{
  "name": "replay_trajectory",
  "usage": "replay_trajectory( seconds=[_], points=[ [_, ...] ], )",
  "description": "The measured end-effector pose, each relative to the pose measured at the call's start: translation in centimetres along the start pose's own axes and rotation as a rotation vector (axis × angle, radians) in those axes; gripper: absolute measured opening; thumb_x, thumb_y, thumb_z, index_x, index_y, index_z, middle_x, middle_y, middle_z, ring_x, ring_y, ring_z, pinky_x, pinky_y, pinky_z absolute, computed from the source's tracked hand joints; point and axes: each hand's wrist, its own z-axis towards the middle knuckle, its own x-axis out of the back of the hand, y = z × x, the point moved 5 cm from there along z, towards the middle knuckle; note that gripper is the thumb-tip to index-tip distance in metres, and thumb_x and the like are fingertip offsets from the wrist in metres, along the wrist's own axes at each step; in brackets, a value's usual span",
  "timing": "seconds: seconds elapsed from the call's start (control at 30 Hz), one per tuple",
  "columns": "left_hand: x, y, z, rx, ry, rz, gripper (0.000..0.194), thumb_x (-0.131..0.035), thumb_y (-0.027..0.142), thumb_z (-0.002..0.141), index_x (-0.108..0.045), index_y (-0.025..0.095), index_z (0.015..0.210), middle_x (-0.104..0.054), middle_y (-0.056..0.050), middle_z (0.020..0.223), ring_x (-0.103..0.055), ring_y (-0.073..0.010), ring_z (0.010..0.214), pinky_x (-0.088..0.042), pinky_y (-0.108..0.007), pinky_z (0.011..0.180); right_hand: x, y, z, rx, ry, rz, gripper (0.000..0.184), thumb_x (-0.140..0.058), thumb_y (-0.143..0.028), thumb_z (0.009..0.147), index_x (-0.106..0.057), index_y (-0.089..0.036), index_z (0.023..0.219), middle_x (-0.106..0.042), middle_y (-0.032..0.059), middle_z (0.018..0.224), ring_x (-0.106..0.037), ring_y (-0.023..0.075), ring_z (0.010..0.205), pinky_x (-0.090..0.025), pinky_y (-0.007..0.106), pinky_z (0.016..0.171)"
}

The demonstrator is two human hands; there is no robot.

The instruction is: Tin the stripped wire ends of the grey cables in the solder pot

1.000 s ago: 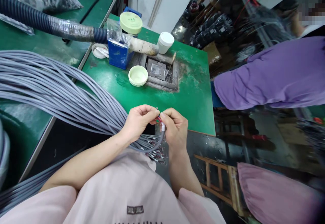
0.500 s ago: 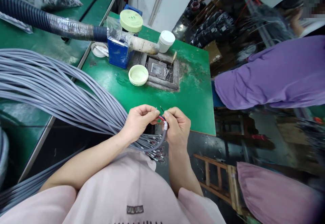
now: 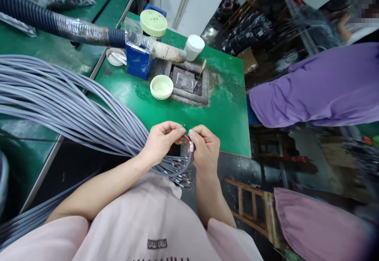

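A grey cable (image 3: 187, 165) curves up from the bundle to a white sleeve (image 3: 191, 147), where thin coloured wires (image 3: 186, 136) come out, red, blue and dark ones among them. Fingers of my left hand (image 3: 161, 140) are pinched on the wires near their tips. My right hand (image 3: 205, 146) is closed on the wires just above the white sleeve, with its thumb and forefinger together. A large bundle of grey cables (image 3: 89, 115) runs from the left to below my hands, and its stripped ends (image 3: 180, 178) hang under my wrists.
On the green table (image 3: 225, 134) stand a framed metal pot (image 3: 185, 80), a pale open dish (image 3: 161, 87), a white tub (image 3: 194, 47) and a blue box (image 3: 137, 61) under an exhaust hose (image 3: 85, 34). A person in a purple top (image 3: 319, 87) is at the right, beside a wooden stool (image 3: 251, 205).
My right hand has shifted slightly left, closer to my left hand. The dark wire tip above the fingers has moved left too.
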Motion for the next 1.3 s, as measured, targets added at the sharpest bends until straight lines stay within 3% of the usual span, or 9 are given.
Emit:
replay_trajectory(
  seconds=[0.3,0.47,0.63,0.73,0.8,0.93,1.07,1.17,1.3],
  points=[
    [0.1,-0.4,0.2,0.017,0.003,-0.009,0.016,-0.072,0.024,0.064,-0.061,0.013,0.066,-0.061,0.003,0.06,-0.056,-0.0059,0.052,-0.047,-0.018,0.055,-0.3,0.3,0.0,-0.035,-0.021,0.003,0.03,-0.058,-0.035,0.086,-0.051,-0.019,0.061,-0.045,-0.006,0.051,-0.037,0.0083,0.046,-0.031,0.024,0.047],
    [-0.3,-0.4,0.1,-0.02,-0.025,0.03,0.016,-0.07,0.026,0.067,-0.059,0.015,0.067,-0.059,0.004,0.06,-0.055,-0.006,0.054,-0.045,-0.017,0.055,0.7,0.2,-0.7,-0.026,0.077,0.052,0.027,-0.057,-0.036,0.085,-0.051,-0.02,0.063,-0.046,-0.0062,0.048,-0.04,0.0088,0.042,-0.033,0.023,0.044],
    [-0.5,-0.1,0.5,-0.054,-0.038,0.139,0.016,-0.069,0.027,0.07,-0.057,0.017,0.067,-0.059,0.004,0.059,-0.053,-0.0055,0.052,-0.042,-0.017,0.054,6.0,1.6,-3.1,-0.006,0.39,0.131,0.024,-0.058,-0.035,0.084,-0.05,-0.021,0.066,-0.048,-0.0067,0.045,-0.042,0.009,0.039,-0.031,0.022,0.04],
    [-0.8,-0.6,0.8,-0.058,-0.126,0.284,0.016,-0.068,0.03,0.072,-0.06,0.017,0.069,-0.061,0.003,0.062,-0.054,-0.0066,0.055,-0.043,-0.018,0.057,10.9,5.5,-5.9,-0.058,0.668,0.091,0.02,-0.059,-0.034,0.078,-0.05,-0.021,0.067,-0.049,-0.0069,0.047,-0.043,0.0085,0.038,-0.033,0.021,0.039],
    [-1.1,-1.6,0.8,-0.028,-0.256,0.472,0.017,-0.068,0.033,0.075,-0.063,0.017,0.075,-0.064,0.001,0.067,-0.057,-0.0089,0.061,-0.045,-0.02,0.06,13.3,9.6,-8.2,-0.237,0.71,-0.013,0.021,-0.058,-0.038,0.076,-0.052,-0.02,0.07,-0.051,-0.0063,0.052,-0.046,0.0081,0.041,-0.038,0.021,0.042],
    [-1.8,-5.1,0.4,-0.014,-0.683,1.111,0.03,-0.062,0.042,0.082,-0.069,0.017,0.098,-0.071,-0.007,0.094,-0.064,-0.0183,0.084,-0.049,-0.029,0.078,13.9,17.4,-13.9,-0.691,0.389,-0.156,0.03,-0.06,-0.047,0.072,-0.057,-0.017,0.069,-0.06,-0.0007,0.056,-0.051,0.0086,0.043,-0.041,0.022,0.044],
    [-1.2,-9.4,1.5,-0.075,-0.972,1.876,0.063,-0.061,0.051,0.079,-0.057,0.011,0.127,-0.061,-0.02,0.127,-0.054,-0.0355,0.119,-0.039,-0.044,0.101,10.8,20.7,-19.4,-0.849,0.096,-0.057,0.038,-0.067,-0.052,0.065,-0.06,-0.016,0.057,-0.061,0.0032,0.05,-0.052,0.0112,0.041,-0.04,0.023,0.042],
    [0.4,-13.2,3.6,0.202,-1.052,2.237,0.087,-0.063,0.066,0.069,-0.052,0.007,0.132,-0.056,-0.026,0.132,-0.052,-0.0417,0.121,-0.041,-0.046,0.098,7.9,22.0,-21.5,-0.861,-0.041,-0.023,0.044,-0.066,-0.058,0.065,-0.06,-0.016,0.055,-0.059,0.0007,0.047,-0.049,0.0103,0.042,-0.038,0.022,0.043],
    [2.8,-17.7,5.8,0.714,-1.19,2.202,0.1,-0.066,0.077,0.053,-0.058,0.01,0.126,-0.06,-0.022,0.13,-0.059,-0.0365,0.115,-0.046,-0.035,0.09,6.3,23.7,-21.4,-0.785,-0.007,-0.102,0.051,-0.061,-0.063,0.067,-0.049,-0.018,0.048,-0.042,-0.0049,0.043,-0.037,0.0079,0.048,-0.026,0.022,0.046]
  ],
)
